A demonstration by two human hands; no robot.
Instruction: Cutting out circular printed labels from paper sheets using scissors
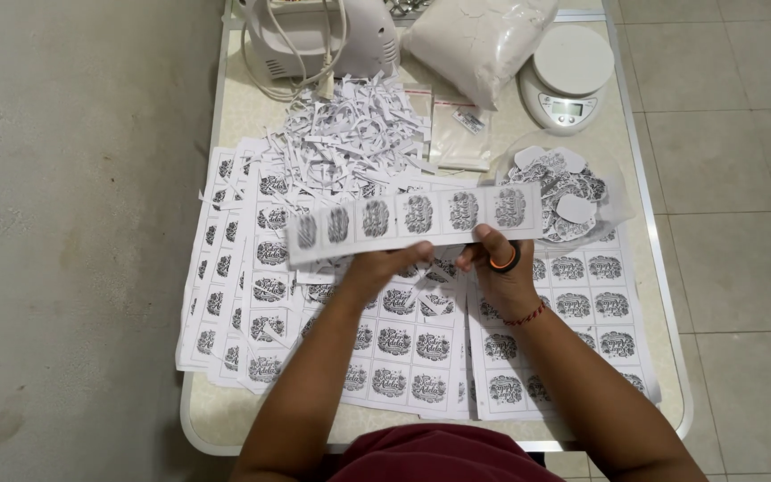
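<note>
Paper strip (pixel 412 221), printed with a row of round designs, is held level above the printed sheets (pixel 403 348). Its lower edge is pinched by the closed left hand (pixel 384 268). Just beside it, the right hand (pixel 500 268) is curled around orange-handled scissors (pixel 504 260) under the strip.

sheets (pixel 403 348) on table (pixel 225 428) | scraps (pixel 350 134) behind | scale (pixel 568 76) behind right

A white strip of black-printed labels (pixel 414 220) lies mid-frame; label sheets (pixel 403 348) spread at six o'clock, cut labels (pixel 557 192) at two, perhaps flour bag (pixel 475 36) and scale's grey screen (pixel 567 108) at one.
</note>
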